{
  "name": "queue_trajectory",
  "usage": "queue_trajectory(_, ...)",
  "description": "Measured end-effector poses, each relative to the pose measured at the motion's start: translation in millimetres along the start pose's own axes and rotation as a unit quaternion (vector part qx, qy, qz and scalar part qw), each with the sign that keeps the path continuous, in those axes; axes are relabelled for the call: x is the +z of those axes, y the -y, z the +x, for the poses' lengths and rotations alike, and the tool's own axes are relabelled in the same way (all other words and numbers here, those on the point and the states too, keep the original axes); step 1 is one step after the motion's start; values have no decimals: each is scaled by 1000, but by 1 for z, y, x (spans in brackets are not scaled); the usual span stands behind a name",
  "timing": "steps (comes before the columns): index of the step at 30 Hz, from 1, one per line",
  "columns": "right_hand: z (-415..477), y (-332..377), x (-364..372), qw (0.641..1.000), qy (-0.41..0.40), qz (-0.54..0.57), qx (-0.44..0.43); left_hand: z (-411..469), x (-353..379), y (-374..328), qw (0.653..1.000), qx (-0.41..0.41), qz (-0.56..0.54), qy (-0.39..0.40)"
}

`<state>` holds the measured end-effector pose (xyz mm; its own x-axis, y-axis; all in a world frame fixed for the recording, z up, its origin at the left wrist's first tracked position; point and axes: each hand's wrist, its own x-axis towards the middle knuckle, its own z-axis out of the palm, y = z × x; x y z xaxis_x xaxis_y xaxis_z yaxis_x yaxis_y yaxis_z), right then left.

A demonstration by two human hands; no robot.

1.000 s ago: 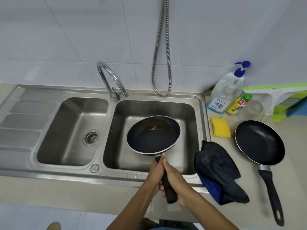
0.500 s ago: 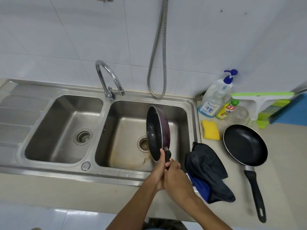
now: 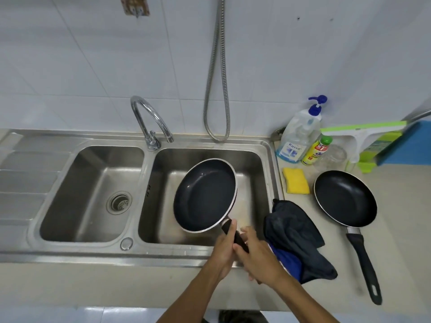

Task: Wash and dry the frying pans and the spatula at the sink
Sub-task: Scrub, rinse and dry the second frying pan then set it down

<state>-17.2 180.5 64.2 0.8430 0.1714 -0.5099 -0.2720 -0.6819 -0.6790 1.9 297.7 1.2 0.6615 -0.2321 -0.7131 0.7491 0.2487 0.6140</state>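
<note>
At the far left, the ribbed steel draining board point(image 3: 25, 178) runs into the left basin point(image 3: 93, 194) of the double stainless-steel sink point(image 3: 163, 252), with its round drain strainer point(image 3: 119, 202) at the bottom. The curved chrome tap point(image 3: 149, 120) stands on the divider between the basins, and a ribbed metal shower hose point(image 3: 217, 89) loops down the white tiled wall behind. Over the right basin, a black non-stick frying pan with a pale rim point(image 3: 205, 194) is held tilted, its inside facing up and leftward. Both hands grip its black handle: the left hand point(image 3: 224, 250) has its fingers curled around the part nearest the pan, the right hand point(image 3: 258, 259) is wrapped around the handle just behind it. Beside them on the beige counter point(image 3: 396, 264) lies a crumpled dark grey and blue cloth point(image 3: 296, 238), then a yellow sponge point(image 3: 295, 181), a clear pump bottle with a blue top point(image 3: 300, 134), a small yellow bottle with a green cap point(image 3: 316, 151), and a second black frying pan point(image 3: 345, 199) lying flat, handle toward the camera.
</note>
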Motion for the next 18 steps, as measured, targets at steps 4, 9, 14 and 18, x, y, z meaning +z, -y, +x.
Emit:
queue_trajectory(4, 6, 3, 23, 992, 46, 113, 24, -5, -19, -2, 999, 8, 49, -13)
queue_trajectory(9, 7, 22, 55, 981, 15, 187, 57, -15, -43, -15, 993, 31, 109, 23)
queue_trajectory(14, 14, 37, 89, 983, -71, 169, 32, -16, -71, -35, 984, 23, 169, 49)
queue_trajectory(18, 24, 45, 102, 969, -108, 221, 16, -14, -94, -64, 958, 18, 286, 31)
